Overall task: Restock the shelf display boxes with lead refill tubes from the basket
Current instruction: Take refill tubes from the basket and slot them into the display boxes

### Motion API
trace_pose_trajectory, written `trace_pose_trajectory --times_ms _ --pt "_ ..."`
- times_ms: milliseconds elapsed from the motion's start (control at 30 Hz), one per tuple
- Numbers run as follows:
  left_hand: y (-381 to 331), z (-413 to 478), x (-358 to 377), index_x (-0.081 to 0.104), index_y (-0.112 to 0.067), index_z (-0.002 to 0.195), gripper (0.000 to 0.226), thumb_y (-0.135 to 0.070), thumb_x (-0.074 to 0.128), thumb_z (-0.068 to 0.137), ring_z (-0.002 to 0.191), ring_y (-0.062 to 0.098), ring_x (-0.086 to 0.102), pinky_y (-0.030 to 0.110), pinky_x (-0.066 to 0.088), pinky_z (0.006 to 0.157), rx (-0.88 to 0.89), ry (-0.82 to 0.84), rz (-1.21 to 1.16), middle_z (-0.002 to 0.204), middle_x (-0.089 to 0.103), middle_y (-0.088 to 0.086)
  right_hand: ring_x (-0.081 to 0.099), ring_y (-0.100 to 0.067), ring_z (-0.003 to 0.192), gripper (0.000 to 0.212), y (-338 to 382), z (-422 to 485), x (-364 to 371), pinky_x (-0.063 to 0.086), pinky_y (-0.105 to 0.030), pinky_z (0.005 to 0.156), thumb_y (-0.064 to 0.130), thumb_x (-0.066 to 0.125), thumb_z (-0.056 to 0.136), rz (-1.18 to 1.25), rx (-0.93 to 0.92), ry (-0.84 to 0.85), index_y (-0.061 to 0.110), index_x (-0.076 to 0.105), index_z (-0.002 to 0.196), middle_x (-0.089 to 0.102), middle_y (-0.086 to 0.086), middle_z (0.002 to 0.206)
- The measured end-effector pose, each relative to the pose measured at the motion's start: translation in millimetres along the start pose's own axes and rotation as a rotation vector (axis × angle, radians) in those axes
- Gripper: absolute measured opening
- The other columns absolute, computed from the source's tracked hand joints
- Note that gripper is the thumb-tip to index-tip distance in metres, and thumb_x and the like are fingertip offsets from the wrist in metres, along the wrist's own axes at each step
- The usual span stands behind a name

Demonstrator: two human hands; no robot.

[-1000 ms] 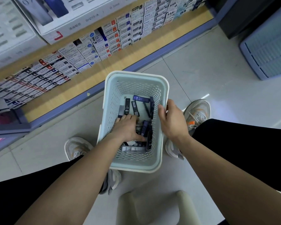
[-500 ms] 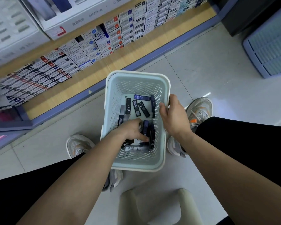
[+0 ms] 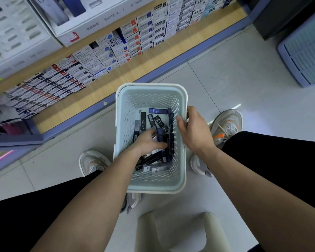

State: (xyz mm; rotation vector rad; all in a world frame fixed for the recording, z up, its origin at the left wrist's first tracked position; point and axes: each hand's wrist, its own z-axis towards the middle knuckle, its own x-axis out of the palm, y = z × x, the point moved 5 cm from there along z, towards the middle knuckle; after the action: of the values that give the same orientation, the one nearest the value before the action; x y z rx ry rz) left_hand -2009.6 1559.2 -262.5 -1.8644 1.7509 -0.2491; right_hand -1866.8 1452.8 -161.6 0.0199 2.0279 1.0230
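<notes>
A pale perforated basket (image 3: pixel 182 166) stands on the floor between my feet. Several dark and blue lead refill tubes (image 3: pixel 157 111) marked HB 0.7 lie loose on its bottom. My left hand (image 3: pixel 147 142) is down inside the basket, fingers curled over a bunch of tubes in the middle. My right hand (image 3: pixel 195 128) grips the basket's right rim, thumb inside. Rows of small display boxes (image 3: pixel 102 57) fill the low wooden shelf (image 3: pixel 153 59) beyond the basket.
A large white carton (image 3: pixel 91 22) sits on the shelf above the small boxes. A pale blue slatted unit (image 3: pixel 305 50) stands at the far right. A beige stool (image 3: pixel 173 231) is right below me. White tiled floor surrounds the basket.
My left hand has shifted slightly toward the basket's middle and curled over the tubes. The right hand has stayed on the rim. The view has tilted a little.
</notes>
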Motion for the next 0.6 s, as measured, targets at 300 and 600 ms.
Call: trace_pose_trajectory --times_ms 300,600 --pt "3.7 -5.8 8.5 0.042 -0.018 0.145 0.088 -0.036 0.089 0.072 0.115 0.017 0.053 0.029 0.040 0.095 0.009 -0.104 -0.181 0.132 0.054 -0.002 0.048 -0.023 0.077 0.022 2.1 0.9 -1.0 0.032 -0.033 0.067 0.034 0.047 0.103 0.003 0.005 0.001 0.012 0.048 0.109 0.052 -0.001 0.092" --pt "3.0 -4.7 18.3 0.044 -0.024 0.129 0.064 -0.024 0.084 0.079 0.113 0.018 0.056 0.032 0.040 0.094 0.043 -0.171 -0.314 0.115 0.056 -0.010 0.049 -0.024 0.077 0.023 2.2 2.5 -1.7 0.032 -0.033 0.066 0.033 0.047 0.103 0.000 0.008 0.003 0.011 0.048 0.110 0.052 -0.001 0.091"
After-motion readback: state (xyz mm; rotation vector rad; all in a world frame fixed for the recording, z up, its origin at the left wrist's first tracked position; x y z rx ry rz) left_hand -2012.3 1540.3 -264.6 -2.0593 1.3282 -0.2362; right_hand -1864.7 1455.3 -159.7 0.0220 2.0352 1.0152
